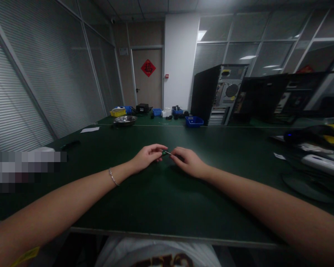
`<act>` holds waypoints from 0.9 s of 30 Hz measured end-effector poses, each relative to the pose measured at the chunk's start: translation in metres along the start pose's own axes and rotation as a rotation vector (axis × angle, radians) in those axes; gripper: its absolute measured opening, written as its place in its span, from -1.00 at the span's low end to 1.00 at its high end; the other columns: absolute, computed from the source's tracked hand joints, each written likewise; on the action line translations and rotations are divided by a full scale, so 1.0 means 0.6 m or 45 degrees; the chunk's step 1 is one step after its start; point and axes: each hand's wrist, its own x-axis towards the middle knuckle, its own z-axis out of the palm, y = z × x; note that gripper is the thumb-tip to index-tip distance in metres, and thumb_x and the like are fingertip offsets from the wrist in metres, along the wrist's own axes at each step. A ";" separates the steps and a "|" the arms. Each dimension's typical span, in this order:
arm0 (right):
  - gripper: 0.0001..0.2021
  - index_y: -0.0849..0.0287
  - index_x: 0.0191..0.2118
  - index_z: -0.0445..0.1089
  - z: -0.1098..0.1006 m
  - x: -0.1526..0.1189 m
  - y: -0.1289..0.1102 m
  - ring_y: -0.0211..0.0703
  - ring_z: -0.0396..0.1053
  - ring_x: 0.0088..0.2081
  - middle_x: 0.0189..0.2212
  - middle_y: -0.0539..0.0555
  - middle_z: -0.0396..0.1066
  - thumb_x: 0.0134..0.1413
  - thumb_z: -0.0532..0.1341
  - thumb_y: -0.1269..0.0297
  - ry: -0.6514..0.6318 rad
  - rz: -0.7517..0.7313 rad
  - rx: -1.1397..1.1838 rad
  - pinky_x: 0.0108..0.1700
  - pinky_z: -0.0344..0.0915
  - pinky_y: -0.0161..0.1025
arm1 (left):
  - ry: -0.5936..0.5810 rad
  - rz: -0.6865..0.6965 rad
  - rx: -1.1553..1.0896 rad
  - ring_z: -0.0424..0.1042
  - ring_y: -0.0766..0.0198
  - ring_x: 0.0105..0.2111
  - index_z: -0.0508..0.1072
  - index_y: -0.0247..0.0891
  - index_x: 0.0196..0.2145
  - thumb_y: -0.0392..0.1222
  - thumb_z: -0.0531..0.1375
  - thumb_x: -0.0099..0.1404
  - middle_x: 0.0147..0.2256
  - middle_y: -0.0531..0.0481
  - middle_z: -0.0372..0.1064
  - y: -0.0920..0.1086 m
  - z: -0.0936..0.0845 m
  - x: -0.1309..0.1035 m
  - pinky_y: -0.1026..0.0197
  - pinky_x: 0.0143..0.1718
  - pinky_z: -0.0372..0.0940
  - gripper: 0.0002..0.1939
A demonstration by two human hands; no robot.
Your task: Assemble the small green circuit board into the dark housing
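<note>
Over the middle of the green table, my two hands meet with their fingertips close together. My left hand is closed on a small green piece with a thin shiny rod, perhaps a small screwdriver; its exact kind is too small to tell. The rod points right, towards my right hand. The thumb and fingers of my right hand pinch at the rod's end, and the fingers partly hide the contact. A thin bracelet circles my left wrist.
At the back stand a round metal dish, a yellow bin, a blue bin and a tall computer case. White paper lies left. Cables and a white device sit right. A blurred patch covers something at left.
</note>
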 end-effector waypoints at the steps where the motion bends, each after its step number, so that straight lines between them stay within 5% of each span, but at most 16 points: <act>1: -0.82 0.19 -0.20 0.39 0.000 0.000 0.000 -0.20 0.32 -0.31 -0.31 0.07 0.37 0.26 0.06 0.27 -0.006 -0.002 -0.015 -0.29 0.22 -0.30 | 0.000 0.003 0.008 0.38 0.28 -0.29 0.40 -0.28 0.01 -0.19 0.12 0.29 -0.20 -0.07 0.38 0.000 -0.001 0.000 0.15 -0.18 0.31 -0.66; 13: -0.81 0.18 -0.18 0.40 -0.001 0.001 0.002 -0.18 0.34 -0.30 -0.31 0.07 0.40 0.25 0.06 0.28 -0.003 0.027 -0.025 -0.27 0.24 -0.28 | 0.047 0.072 0.169 0.41 0.23 -0.28 0.43 -0.27 -0.02 -0.13 0.17 0.27 -0.21 -0.09 0.43 0.000 0.002 0.002 0.17 -0.24 0.32 -0.66; 27: -0.81 0.18 -0.21 0.41 -0.005 0.002 0.000 -0.19 0.35 -0.30 -0.32 0.06 0.42 0.25 0.07 0.28 -0.025 0.043 -0.034 -0.28 0.23 -0.30 | 0.105 0.369 0.597 0.36 0.22 -0.25 0.47 -0.20 -0.06 -0.19 0.15 0.30 -0.16 -0.08 0.38 0.015 0.001 -0.008 0.20 -0.24 0.27 -0.74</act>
